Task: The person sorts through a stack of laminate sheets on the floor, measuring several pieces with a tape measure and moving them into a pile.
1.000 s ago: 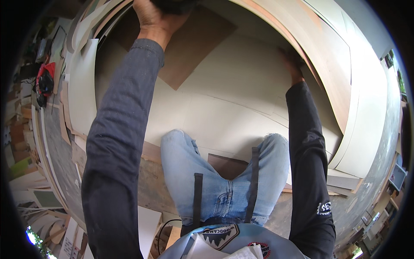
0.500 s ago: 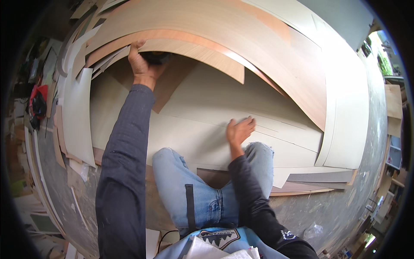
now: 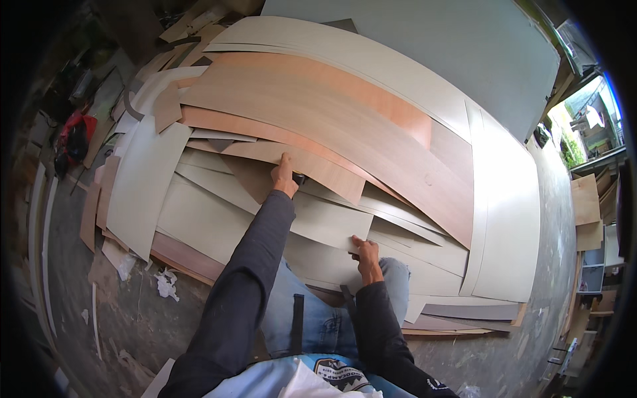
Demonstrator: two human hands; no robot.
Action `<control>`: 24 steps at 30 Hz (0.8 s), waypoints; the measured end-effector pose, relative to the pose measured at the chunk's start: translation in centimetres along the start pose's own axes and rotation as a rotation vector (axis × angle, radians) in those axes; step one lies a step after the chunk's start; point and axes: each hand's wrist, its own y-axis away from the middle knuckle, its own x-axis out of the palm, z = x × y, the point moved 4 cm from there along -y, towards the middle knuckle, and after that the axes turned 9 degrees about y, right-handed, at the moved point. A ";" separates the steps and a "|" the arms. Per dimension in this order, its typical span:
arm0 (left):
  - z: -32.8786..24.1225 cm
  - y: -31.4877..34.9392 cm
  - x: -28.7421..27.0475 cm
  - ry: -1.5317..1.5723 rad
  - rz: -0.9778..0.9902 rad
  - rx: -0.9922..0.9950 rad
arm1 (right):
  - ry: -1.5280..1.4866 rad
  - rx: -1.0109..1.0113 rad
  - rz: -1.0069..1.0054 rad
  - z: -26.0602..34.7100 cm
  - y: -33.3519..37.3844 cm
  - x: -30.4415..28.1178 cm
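Observation:
My left hand (image 3: 284, 178) is closed at the near edge of a light wood-grain sheet (image 3: 325, 169), its thumb over the top. A small black object (image 3: 299, 178) shows beside the palm, its kind mostly hidden by the fingers. Lower and to the right, my right hand (image 3: 367, 259) pinches the near right corner of a cream sheet (image 3: 332, 224), which lies tilted over other pale sheets. Both sheets belong to a loose, overlapping pile of thin panels in front of my knees.
Longer wood-grain sheets (image 3: 292, 99) cover the far part of the pile. White sheets (image 3: 507, 219) lie along its right side, and another white sheet (image 3: 142, 186) on the left. Crumpled white scrap (image 3: 167, 284) rests on the grey floor (image 3: 126, 325). A large grey panel (image 3: 431, 46) stands behind.
The raised wood-grain sheets have come down. My left hand is lower over the pile, and my right hand has gone from loosely spread to gripping the cream sheet's corner. The view has shifted.

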 end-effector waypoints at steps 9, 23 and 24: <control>-2.6 3.8 -3.7 -0.387 0.180 -0.041 | -0.314 0.004 0.500 -1.2 15.3 3.9; -22.0 28.1 -13.0 -0.311 -0.080 0.433 | -0.425 0.231 0.535 6.8 43.1 -6.9; -23.2 29.9 -14.8 -0.270 -0.149 0.449 | -0.430 0.229 0.518 7.9 44.6 -8.4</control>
